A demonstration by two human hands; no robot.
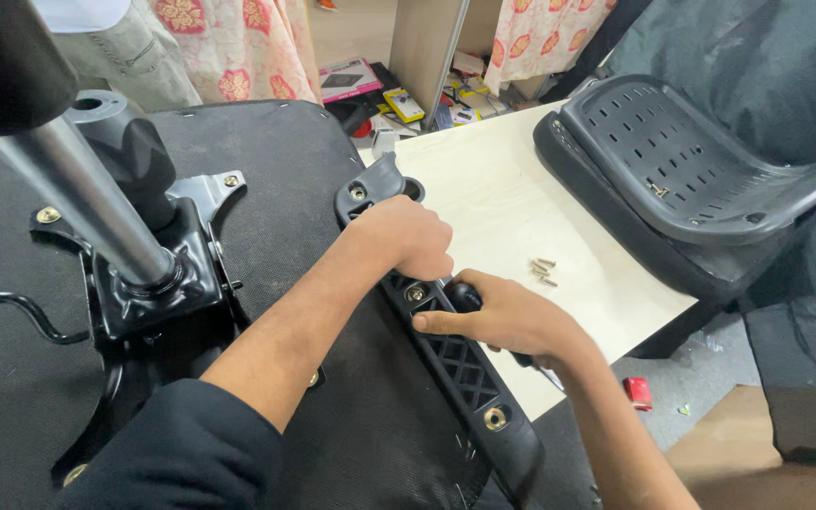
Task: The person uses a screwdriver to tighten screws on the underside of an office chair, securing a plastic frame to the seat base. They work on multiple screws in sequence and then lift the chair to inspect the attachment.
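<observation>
— Where are the two hands?

— Both are on the black plastic armrest bracket, which lies along the edge of an upturned chair seat covered in dark fabric. The left hand is curled into a fist on top of the bracket's upper part, its fingers folded together; what they close on, I cannot tell. The right hand sits just below it, wrapped around a black tool handle, with the forefinger stretched out flat along the bracket.

— And the bolts?

— One brass-coloured bolt sits in the bracket right between the two hands, touching distance from the right forefinger. Another bolt is further down the bracket, below the right wrist, and a third one is above the left fist near the bracket's top end.

— Anything loose nearby?

— A few small screws lie on the pale wooden tabletop, to the right of the left fist and apart from both hands. Beyond them rests a black slotted plastic chair shell.

— What is left of the hands?

— The chair's black metal tilt mechanism, bolted to the seat, with a shiny gas cylinder rising out of it toward the camera.
</observation>
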